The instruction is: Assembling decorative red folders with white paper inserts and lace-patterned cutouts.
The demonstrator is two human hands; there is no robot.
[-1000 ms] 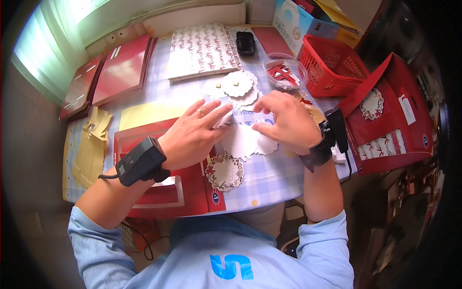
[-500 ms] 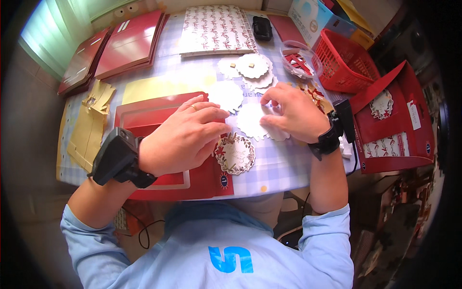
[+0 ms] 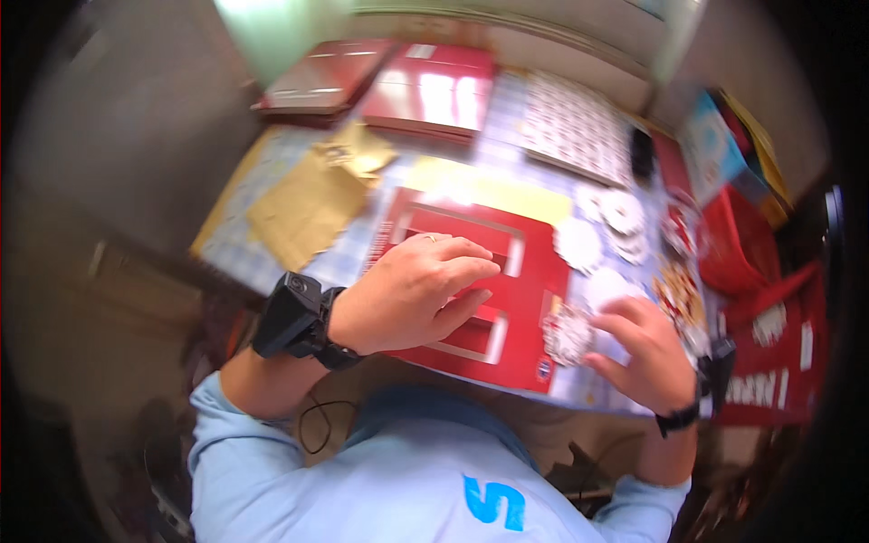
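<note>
Over the red cardboard sheet with two framed cut-out windows [image 3: 529,312] is my left hand [image 3: 407,294], palm down. Its fingers are loosely bent and the thumb stands apart, with nothing in them. My right hand [image 3: 643,348] is beside the scalloped round card tag with a printed wreath [image 3: 568,335]. Thumb and fingers are spread at the tag's right edge; blur hides whether they touch it. Plain white scalloped tags [image 3: 577,244] lie just beyond, one white tag [image 3: 608,288] partly behind my right fingers. Farther back, more scalloped tags [image 3: 622,213] lie in a stack.
Red folders [image 3: 430,90] are stacked at the back, left of a patterned white box [image 3: 579,127]. Torn yellow paper [image 3: 312,204] lies left. On the right are a clear tub [image 3: 681,226], a red basket [image 3: 738,244], ribbon pieces [image 3: 677,294] and an open red box [image 3: 783,362].
The view has swung left, so the table appears shifted right. My right hand has left the white tags and come nearer to the wreath tag. My left hand stays above the red sheet.
</note>
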